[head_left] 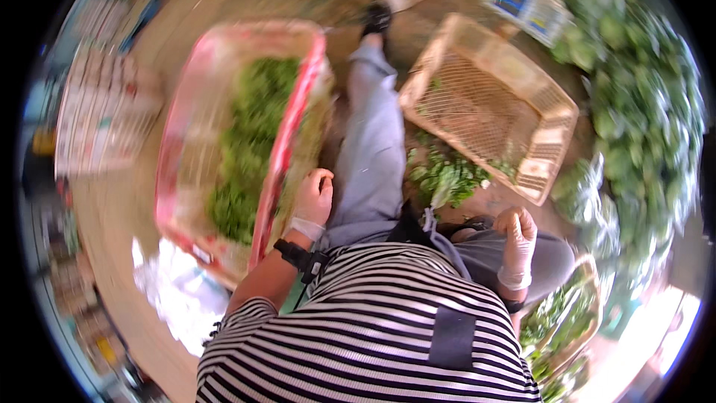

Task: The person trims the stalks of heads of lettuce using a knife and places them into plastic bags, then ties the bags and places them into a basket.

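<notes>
My left hand point(315, 195), in a thin pale glove, is raised beside the right rim of a red-edged crate point(291, 116), apart from it. Its fingers are curled in and nothing shows in them. Inside that crate lies a heap of leafy greens point(257, 119), blurred. Over my bent right knee, my right hand point(516, 237), gloved too, is closed in a loose fist with nothing visible in it. On the floor between my legs is a loose pile of leafy greens point(451, 177), against the near side of a tan plastic crate point(492, 97) holding a few leaf scraps.
A digital scale point(526, 4) stands behind the tan crate. Bagged greens point(638, 104) are heaped along the right. A basket of greens point(559, 321) sits by my right leg. White plastic point(179, 291) lies near left; stacked white crates point(108, 112) stand farther left.
</notes>
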### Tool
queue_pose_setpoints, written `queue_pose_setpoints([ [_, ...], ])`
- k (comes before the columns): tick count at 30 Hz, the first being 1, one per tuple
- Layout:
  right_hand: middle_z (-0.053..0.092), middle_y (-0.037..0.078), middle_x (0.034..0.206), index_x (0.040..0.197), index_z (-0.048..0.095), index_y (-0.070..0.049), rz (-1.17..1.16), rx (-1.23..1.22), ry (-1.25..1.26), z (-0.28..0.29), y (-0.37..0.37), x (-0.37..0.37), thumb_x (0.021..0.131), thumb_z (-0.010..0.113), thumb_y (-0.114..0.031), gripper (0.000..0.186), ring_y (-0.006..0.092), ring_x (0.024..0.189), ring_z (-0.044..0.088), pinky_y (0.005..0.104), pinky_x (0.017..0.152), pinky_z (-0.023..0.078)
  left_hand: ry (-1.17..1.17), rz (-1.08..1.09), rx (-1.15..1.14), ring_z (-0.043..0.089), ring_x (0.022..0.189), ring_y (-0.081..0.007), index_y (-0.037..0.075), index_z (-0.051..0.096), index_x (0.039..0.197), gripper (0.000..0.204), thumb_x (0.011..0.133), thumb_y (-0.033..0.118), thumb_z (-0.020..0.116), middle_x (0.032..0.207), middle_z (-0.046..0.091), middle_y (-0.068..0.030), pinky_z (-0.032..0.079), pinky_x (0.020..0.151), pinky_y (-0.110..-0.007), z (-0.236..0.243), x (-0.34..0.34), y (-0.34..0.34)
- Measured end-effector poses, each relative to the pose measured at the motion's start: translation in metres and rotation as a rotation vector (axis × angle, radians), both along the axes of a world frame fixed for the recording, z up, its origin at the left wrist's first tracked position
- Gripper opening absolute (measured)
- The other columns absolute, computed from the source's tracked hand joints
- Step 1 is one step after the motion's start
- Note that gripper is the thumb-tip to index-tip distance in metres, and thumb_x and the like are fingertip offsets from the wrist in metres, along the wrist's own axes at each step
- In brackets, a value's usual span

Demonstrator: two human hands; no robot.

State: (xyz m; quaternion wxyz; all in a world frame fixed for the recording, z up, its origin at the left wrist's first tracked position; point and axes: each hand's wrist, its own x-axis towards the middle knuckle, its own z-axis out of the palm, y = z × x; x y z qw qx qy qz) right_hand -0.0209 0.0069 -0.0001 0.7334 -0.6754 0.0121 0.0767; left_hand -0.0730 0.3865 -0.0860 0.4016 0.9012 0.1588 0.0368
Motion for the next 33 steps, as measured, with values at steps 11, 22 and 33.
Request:
queue_pose_setpoints([
  [11,0.065,0.011,0.082,0.095,0.065,-0.001,0.503,-0.708,0.092,-0.078,0.041,-0.005,0.086,0.058,-0.016,0.018,0.018,0.074,0.06,0.0283,0.069,0.047,0.562,-0.059,0.242,0.055,0.097,-0.0352,0.01,0.064,0.098,0.031,0.074,0.031,0.064,0.098,0.059,-0.0174,0.045,0.083,-0.043,-0.09,-0.154,0.047],
  [22,0.065,0.007,0.087,0.099,0.063,0.002,0.396,-0.539,0.187,-0.087,0.044,-0.004,0.09,0.055,-0.014,0.02,0.0127,0.079,0.06,0.0248,0.072,0.046,0.452,-0.175,0.462,0.059,0.083,-0.0328,0.007,0.06,0.08,0.009,0.077,0.014,0.054,0.085,0.059,-0.0131,0.047,0.065,-0.045,-0.074,-0.169,0.062],
  [33,0.064,0.005,0.087,0.1,0.062,0.001,0.435,-0.609,0.24,-0.09,0.039,-0.003,0.09,0.054,-0.017,0.022,0.0127,0.083,0.059,0.0243,0.074,0.046,-0.061,-0.021,0.192,0.052,0.069,-0.0213,0.006,0.054,0.079,0.006,0.081,0.011,0.056,0.076,0.053,-0.0084,0.042,0.063,-0.031,0.03,-0.126,0.043],
])
